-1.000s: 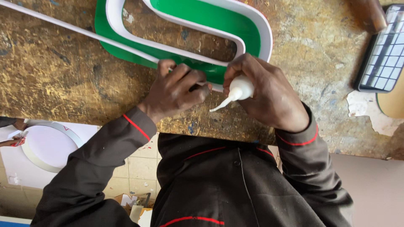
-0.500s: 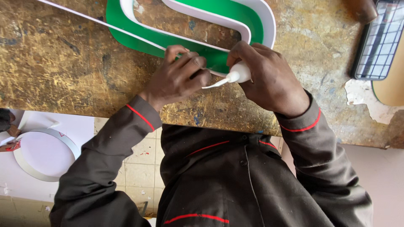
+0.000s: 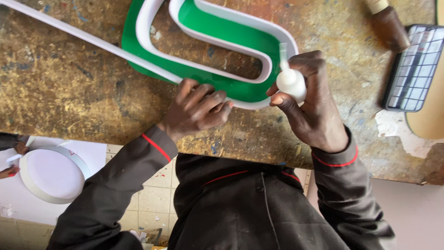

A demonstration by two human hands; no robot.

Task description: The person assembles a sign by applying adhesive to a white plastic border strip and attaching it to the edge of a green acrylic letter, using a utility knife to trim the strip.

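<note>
Fingers (image 3: 310, 69) wrapped round glue bottle (image 3: 290, 79), nozzle up

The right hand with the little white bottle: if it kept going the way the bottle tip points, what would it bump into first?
Probably the white rim of the green sign letter. The right hand holds the white bottle with its nozzle at that rim already, though contact is unclear.

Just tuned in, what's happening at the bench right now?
A person in a dark jacket leans over a worn, paint-stained wooden workbench. The right hand grips a small white squeeze bottle, nozzle touching the white rim strip of a curved green sign letter. The left hand presses fingers down on the letter's near edge. A dark gridded panel lies further right.
</note>
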